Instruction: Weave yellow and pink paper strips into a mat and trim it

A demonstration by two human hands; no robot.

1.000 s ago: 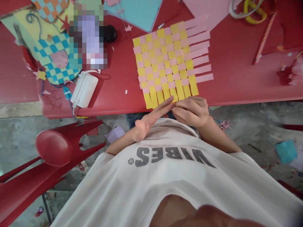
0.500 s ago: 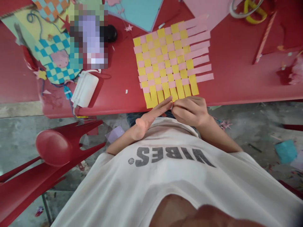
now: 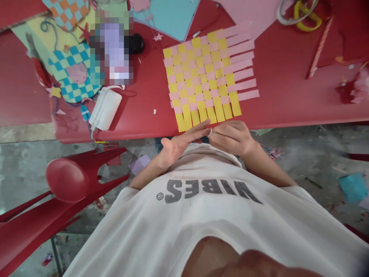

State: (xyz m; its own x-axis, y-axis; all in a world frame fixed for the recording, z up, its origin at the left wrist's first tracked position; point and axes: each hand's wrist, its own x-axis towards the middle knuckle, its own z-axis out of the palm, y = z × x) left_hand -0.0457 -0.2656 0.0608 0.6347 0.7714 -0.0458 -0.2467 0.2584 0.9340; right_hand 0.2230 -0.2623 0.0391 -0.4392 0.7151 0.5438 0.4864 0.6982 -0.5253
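Observation:
My left hand (image 3: 180,144) is held palm up at the table's front edge, fingers stretched out and thumb apart. Against its fingertips, my right hand (image 3: 232,137) is closed in a pinch. Between the two hands shows a small white piece (image 3: 210,132), perhaps tape or paper, too small to name surely. Just beyond the hands a woven paper mat (image 3: 201,77) of yellow and pink strips lies flat. Its loose yellow ends point toward me and its loose pink ends point right.
On the red table (image 3: 138,115) are a white power bank (image 3: 106,109) with a cable, a blue-green woven piece (image 3: 76,73), blue paper (image 3: 170,15), yellow-handled scissors (image 3: 308,21) and a striped pencil (image 3: 320,48). A red chair (image 3: 67,179) stands at left.
My left hand has turned slightly, its thumb lifting a little. The right hand stays pinched at the left fingertips, and the white piece shows a bit more. The view has shifted slightly.

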